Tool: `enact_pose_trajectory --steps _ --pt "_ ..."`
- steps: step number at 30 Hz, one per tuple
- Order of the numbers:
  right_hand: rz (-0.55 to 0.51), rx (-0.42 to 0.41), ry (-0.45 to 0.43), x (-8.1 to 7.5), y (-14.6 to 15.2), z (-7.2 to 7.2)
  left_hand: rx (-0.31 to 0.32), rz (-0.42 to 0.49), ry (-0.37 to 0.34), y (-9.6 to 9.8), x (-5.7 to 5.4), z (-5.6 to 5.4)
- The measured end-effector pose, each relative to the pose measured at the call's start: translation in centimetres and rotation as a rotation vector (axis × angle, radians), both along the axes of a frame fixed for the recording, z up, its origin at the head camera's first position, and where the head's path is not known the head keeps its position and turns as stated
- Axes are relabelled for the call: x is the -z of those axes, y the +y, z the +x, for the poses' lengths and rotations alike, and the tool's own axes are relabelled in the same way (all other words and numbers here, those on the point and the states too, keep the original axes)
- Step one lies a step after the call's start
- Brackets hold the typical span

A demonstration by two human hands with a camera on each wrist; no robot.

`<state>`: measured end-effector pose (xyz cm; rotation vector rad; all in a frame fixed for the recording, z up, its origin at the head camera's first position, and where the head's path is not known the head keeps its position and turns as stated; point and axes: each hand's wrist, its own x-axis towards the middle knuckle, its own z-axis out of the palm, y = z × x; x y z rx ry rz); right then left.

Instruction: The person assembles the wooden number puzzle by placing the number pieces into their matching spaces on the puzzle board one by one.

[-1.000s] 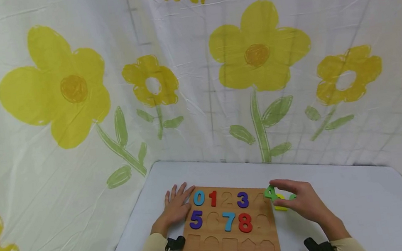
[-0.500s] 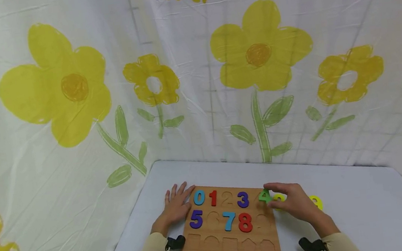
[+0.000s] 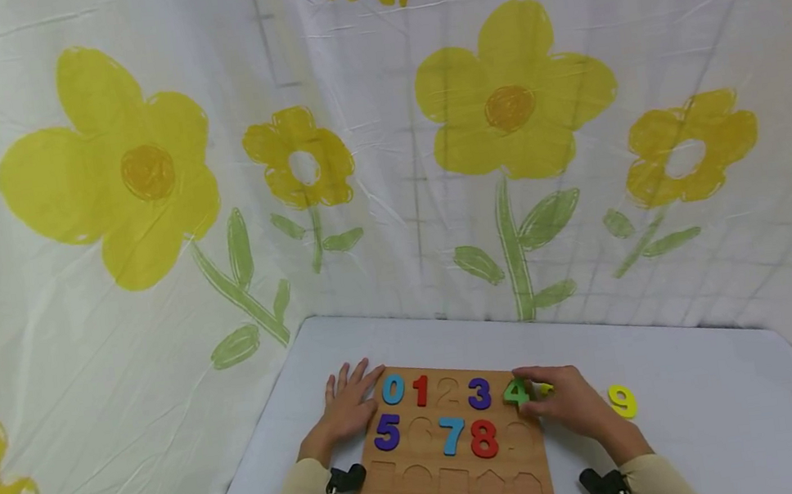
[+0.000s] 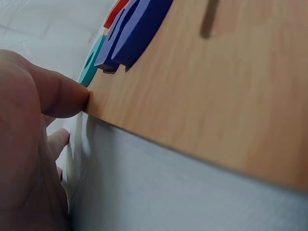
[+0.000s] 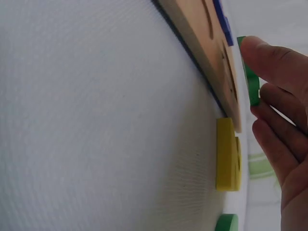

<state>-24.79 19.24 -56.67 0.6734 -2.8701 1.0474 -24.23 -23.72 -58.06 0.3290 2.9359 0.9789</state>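
Board, head view: the wooden board [image 3: 421, 454] lies on the white table [image 3: 692, 425], with 0 [image 3: 386, 392], 1 [image 3: 422, 392] and 3 [image 3: 482, 392] in the far row, and 5 [image 3: 392, 433], 7 [image 3: 455, 435] and 8 [image 3: 484, 438] in the nearer one. The nearest row shows only outlines.
Right hand, head view: the right hand [image 3: 570, 398] pinches the green 4 [image 3: 522, 398] narrowly between thumb and fingers, over the far right corner of the board.
Left hand, head view: the left hand [image 3: 345, 410] has fingers spread, at the board's left edge, holding nothing.
Yellow pieces, head view: one [image 3: 545, 389], partly hidden, sits by the right fingers; the 9 [image 3: 631, 402] lies farther right.
Cloth, head view: yellow flowers on white cloth [image 3: 399, 271] stand beyond the table.
Thumb, left wrist view: seen only here up close, the left thumb presses the board's edge near 0, other fingers off the board.
Green 4, right wrist view: seen edge-on in the pinch; whether it touches the board I cannot tell.
Green piece, right wrist view: a second green piece [image 5: 227, 222] lies past the yellow one, a piece the head view does not show.
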Motion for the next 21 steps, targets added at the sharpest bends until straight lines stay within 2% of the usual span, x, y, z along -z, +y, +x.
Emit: enact_pose_trajectory --steps 4,9,15,21 --pt "0.029 -0.001 -0.005 0.12 -0.23 -0.18 -0.006 -0.021 -0.019 0.02 -0.14 0.02" --pt "0.058 -0.020 0.002 0.13 -0.51 -0.37 -0.013 -0.001 0.005 -0.05 0.42 -0.12" --pt "0.090 -0.022 0.029 0.31 -0.75 -0.41 -0.010 -0.020 -0.023 0.02 -0.05 -0.04" --pt "0.109 -0.010 0.019 -0.03 -0.84 -0.11 -0.011 -0.037 -0.024 0.09 -0.26 0.03"
